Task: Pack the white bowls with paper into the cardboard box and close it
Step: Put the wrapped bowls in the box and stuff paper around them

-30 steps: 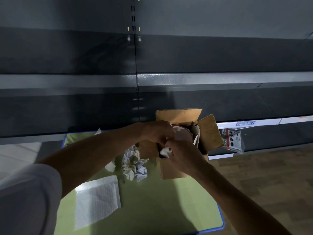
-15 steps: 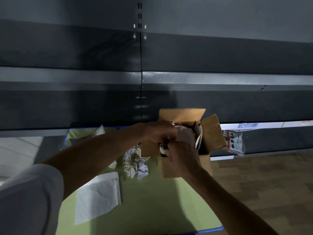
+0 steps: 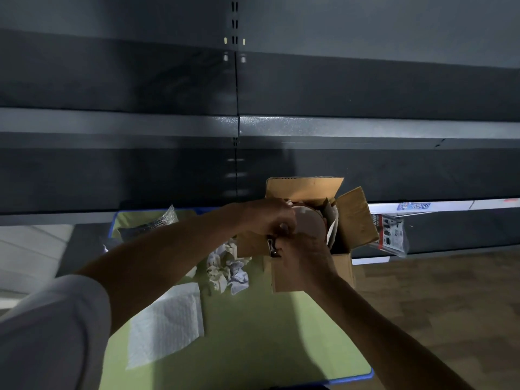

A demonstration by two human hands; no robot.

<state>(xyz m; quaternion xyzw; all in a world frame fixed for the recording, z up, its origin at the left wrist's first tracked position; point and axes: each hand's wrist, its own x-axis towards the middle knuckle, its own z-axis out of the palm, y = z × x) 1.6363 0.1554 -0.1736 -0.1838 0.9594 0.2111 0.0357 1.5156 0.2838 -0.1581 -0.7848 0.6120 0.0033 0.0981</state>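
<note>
The cardboard box [image 3: 356,218] stands open on the green table [image 3: 253,339], all its flaps up. Inside it a white bowl [image 3: 309,225] stands on edge, with paper sheets [image 3: 332,229] tucked behind it on the right. My left hand [image 3: 264,218] curls over the bowl's left rim at the box opening. My right hand [image 3: 304,257] is at the box's near wall, fingers curled round a small wad of paper [image 3: 272,247] just below the left hand. The bottom of the box is hidden by both hands.
Crumpled paper [image 3: 228,270] lies left of the box, and a flat white sheet [image 3: 166,322] lies nearer me. Bubble wrap [image 3: 153,225] sits at the table's far left corner. Dark shelving [image 3: 253,125] rises behind. A packaged item [image 3: 391,235] hangs to the right.
The white paper that showed between my hands is now mostly pushed down at the box's near edge. My right hand has moved up against the left. The bowl stays put.
</note>
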